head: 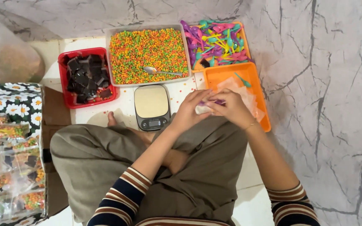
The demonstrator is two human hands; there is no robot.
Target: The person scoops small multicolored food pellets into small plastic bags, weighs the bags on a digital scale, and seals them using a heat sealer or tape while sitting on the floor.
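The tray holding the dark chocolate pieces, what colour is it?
Red; the tray shows clearly in the head view.

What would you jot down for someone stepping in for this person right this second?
Left hand and right hand: together over the lap, both gripping a small clear bag with something purple in it.
Kitchen scale: on the floor in front, pan bare.
Tray of coloured cereal balls with a metal spoon lying in it; red tub of dark chocolate pieces to its left; coloured plastic spoons to its right; more clear bags in the orange tray.
Done: filled packets in the flowered box at left.
Left: this bag looks unfilled.
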